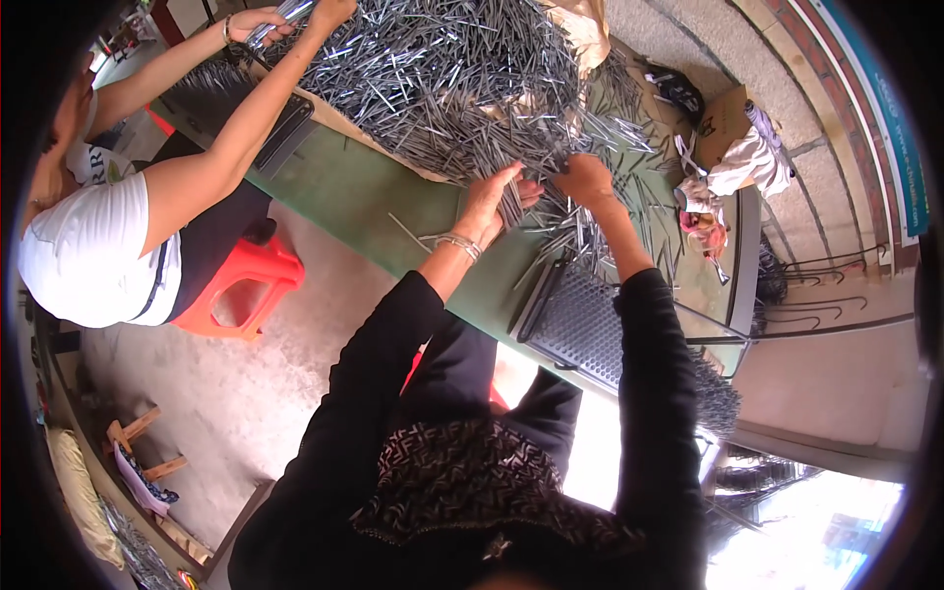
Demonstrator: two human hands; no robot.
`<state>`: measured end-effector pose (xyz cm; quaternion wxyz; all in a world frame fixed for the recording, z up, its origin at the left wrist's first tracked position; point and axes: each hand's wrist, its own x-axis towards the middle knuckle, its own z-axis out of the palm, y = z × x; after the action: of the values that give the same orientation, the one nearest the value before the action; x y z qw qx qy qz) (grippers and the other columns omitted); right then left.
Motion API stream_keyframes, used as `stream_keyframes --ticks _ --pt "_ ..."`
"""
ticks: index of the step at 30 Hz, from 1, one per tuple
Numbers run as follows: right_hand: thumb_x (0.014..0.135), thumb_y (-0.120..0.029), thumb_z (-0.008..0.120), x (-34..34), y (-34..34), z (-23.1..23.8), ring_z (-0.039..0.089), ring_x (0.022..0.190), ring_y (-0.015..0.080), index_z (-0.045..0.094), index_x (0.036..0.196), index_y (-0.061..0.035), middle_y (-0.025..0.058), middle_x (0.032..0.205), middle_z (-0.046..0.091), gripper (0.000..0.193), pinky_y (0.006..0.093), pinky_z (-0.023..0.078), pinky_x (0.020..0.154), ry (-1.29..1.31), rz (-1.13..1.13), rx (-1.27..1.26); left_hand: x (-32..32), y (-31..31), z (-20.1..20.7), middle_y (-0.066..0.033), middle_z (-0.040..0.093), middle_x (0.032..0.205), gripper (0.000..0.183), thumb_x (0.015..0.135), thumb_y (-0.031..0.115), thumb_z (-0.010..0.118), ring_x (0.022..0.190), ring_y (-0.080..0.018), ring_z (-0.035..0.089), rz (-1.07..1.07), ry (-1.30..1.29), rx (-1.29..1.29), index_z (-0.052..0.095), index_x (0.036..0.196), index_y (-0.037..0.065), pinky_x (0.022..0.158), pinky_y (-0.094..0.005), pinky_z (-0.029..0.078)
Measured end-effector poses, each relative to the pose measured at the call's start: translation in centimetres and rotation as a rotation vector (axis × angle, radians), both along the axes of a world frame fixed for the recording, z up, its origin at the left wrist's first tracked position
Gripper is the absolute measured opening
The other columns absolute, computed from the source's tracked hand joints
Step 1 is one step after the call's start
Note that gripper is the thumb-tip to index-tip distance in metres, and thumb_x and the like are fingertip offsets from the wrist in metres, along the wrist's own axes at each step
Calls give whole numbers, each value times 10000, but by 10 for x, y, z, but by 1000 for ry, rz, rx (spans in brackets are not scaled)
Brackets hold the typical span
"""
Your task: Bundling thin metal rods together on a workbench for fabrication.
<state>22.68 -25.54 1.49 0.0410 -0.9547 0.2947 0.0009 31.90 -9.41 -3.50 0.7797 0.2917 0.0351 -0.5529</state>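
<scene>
— Black sleeves come up from the lower edge, over a patterned dark garment close under the camera. Where do they end?

— At the two hands, close together at the near edge of the heap of metal pins. The left hand, with a bracelet at the wrist, is clamped round a small bundle of pins that stands nearly upright in its fingers. The right hand is just beside it, fingers curled down into the loose pins; whether it actually grips any I cannot tell.

— And the heap itself?

— It lies on brown paper on the green worktop, spreading from the far side toward the person, with stray pins scattered to the right of the hands.

— What is near the wrists?

— A black perforated tray, just below the right forearm, overhanging the worktop's near edge. Some pins lie at its upper end.

— Anyone else there?

— Yes, a person in a white top at the left, seated on a red plastic stool. That person's arms reach up to the far end of the heap, both hands closed on a bunch of pins. A second black tray lies under those arms.

— And at the right end?

— Crumpled cloth and a cardboard box, well apart from the hands.
</scene>
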Motion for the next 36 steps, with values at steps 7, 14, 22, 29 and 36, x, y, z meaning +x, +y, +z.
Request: stream_keyframes --ticks 7,14,22,29,36 --pt "812 -146 665 1 -8 53 606 461 188 656 751 50 111 593 602 206 300 481 394 -277 -197 971 -6 -49 -9 -123 685 917 261 881 235 690 878 -243 681 46 -52 -131 609 1002 19 755 -335 548" --pt "889 -182 629 -6 25 41 638 713 147 597 1056 50 88 875 634 287 265 570 630 -422 -142 1140 -21 -57 -5 -16 606 777 270 856 291 738 573 -118 533 140 -178 -144 628 913 51 570 -279 523" --pt "826 39 455 -24 49 43 688 788 251 431 1327 85 225 1019 658 505 325 567 630 -707 -125 1214 -8 -46 0 -84 660 775 111 802 82 718 690 -178 654 197 -184 40 659 803 -12 523 -294 511" --pt "816 0 492 -51 96 -17 642 1008 276 591 1093 -47 152 1117 636 298 381 541 819 -355 538 235 61 -52 47 -79 604 679 122 819 93 703 582 -198 608 158 -317 -30 610 811 15 569 -338 542" --pt "845 -246 540 -10 203 -62 328 1368 350 421 1387 -107 110 1464 390 572 481 322 1092 79 957 -294 76 -33 75 -90 598 737 130 815 53 712 637 -196 601 96 -274 -178 593 829 2 652 -383 563"
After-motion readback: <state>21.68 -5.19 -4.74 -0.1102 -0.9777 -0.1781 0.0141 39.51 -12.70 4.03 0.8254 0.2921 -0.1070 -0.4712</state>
